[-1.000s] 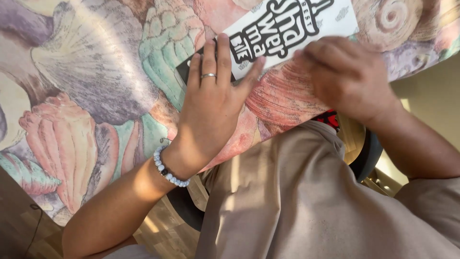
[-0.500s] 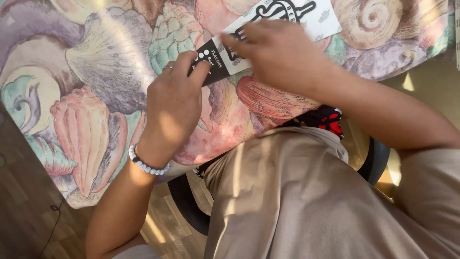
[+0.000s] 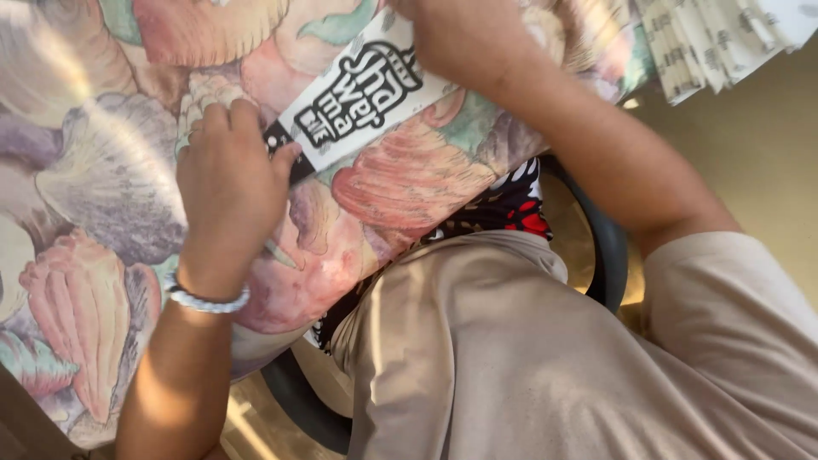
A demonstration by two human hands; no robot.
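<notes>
A white paper sleeve point(image 3: 362, 98) with bold black lettering lay flat on the shell-patterned counter point(image 3: 102, 170). The left hand point(image 3: 226, 183) pinched its dark near end; the right hand point(image 3: 456, 38) pressed down on the far end. A stack of similar sleeves point(image 3: 716, 38) sat beyond. Uneven pulling could likely crease or tear the paper.
</notes>
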